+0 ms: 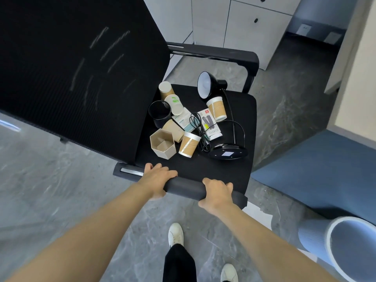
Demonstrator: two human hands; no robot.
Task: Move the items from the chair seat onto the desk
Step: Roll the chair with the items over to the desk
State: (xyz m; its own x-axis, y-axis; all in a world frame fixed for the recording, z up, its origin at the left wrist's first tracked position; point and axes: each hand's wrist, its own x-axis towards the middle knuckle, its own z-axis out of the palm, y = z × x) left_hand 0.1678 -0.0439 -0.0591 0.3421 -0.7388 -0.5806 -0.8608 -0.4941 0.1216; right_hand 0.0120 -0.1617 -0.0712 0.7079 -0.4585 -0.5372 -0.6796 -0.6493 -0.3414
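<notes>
Two bare forearms reach forward from the near edge. Both the left hand [157, 179] and the right hand [218, 194] are closed around the near armrest [188, 187] of a black chair. On the chair seat [234, 169] beyond lie paper cups [189, 144], a hexagonal holder [162, 143], small boxes [209, 124] and a toppled desk lamp [205, 84]. No surface is in view, so apparently nothing has been moved yet.

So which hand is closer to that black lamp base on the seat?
Right. The right hand grips the armrest just below the lamp base; the left hand grips the same armrest further left, nearer the hexagonal cardboard holder.
</notes>
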